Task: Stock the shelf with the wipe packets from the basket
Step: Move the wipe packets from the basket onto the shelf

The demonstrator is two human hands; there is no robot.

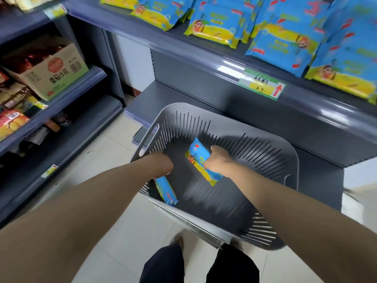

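A grey slotted basket (265,158) rests on the lowest dark shelf in front of me. Both my hands reach down into it. My right hand (219,160) grips a blue-and-yellow wipe packet (201,162) and holds it tilted inside the basket. My left hand (163,165) holds a second wipe packet (166,189) by its top end at the basket's near left wall; its fingers are hidden. Above, the stocked shelf (204,52) carries several matching wipe packets (216,23) leaning in rows.
A green-and-yellow price tag (263,86) sits on the shelf's front edge. To the left, another shelf unit holds a cardboard box (55,72) and snack packs (12,121). Pale floor tiles (114,160) lie below, my legs (195,266) at the bottom.
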